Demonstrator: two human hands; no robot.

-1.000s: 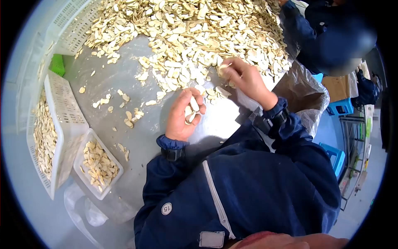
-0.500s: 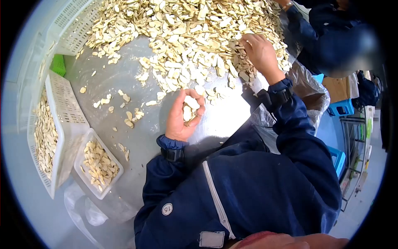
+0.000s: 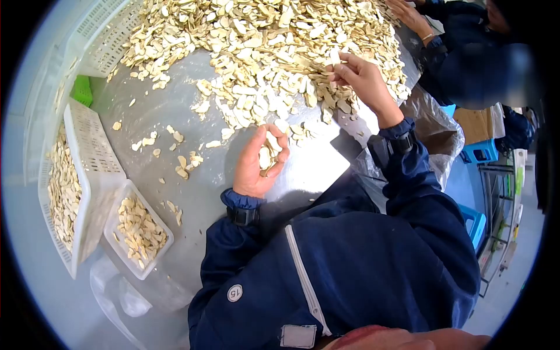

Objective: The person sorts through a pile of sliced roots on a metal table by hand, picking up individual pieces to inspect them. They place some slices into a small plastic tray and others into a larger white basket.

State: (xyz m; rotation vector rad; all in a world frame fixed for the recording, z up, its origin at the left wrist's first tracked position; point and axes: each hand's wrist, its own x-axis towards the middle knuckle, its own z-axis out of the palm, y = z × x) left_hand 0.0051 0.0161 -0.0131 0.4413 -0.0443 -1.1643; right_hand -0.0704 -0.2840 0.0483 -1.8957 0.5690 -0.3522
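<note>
A wide pile of pale dried slices covers the upper part of the metal table. My left hand, palm up with curled fingers, holds several slices just below the pile's lower edge. My right hand is over the right side of the pile, its thumb and forefinger pinched on a pale slice. Small loose slices are scattered on the metal left of my left hand.
A large white perforated basket and a small white tray, both with slices, stand at the left. A green basket is behind them. A co-worker's hand is at the upper right, above a plastic-lined container.
My right hand has lifted and turned slightly, and a slice now shows at its fingertips. My left hand has barely moved. The co-worker's hand has come further into view over the pile's edge.
</note>
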